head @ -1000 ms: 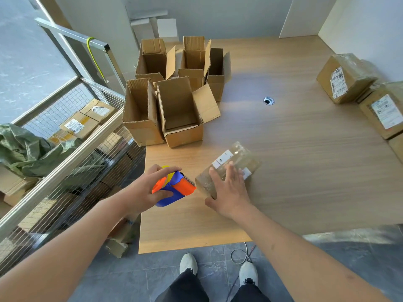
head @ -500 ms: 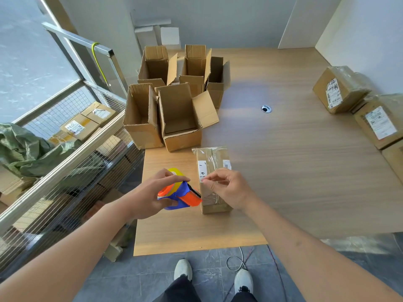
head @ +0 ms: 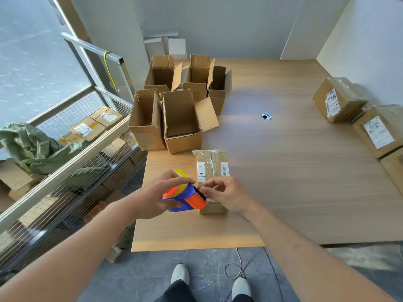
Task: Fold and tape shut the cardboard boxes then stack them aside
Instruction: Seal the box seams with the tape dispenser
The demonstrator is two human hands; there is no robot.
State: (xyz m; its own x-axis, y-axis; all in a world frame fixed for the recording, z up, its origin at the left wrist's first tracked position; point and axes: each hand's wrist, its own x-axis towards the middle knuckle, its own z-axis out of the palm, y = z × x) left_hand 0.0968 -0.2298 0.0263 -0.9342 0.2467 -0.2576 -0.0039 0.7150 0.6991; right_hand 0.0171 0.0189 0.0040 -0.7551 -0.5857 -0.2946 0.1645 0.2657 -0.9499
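Gripping the tape dispenser (head: 185, 198) in the left hand (head: 156, 198), right hand (head: 226, 196) fingers pinching at its blade, risking a nick or tape folding onto itself above the box (head: 212, 168).

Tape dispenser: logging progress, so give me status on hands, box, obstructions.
Left hand grips tape dispenser. Right hand pinches at its cutter edge, over closed box. Open boxes sit just behind, not blocking.
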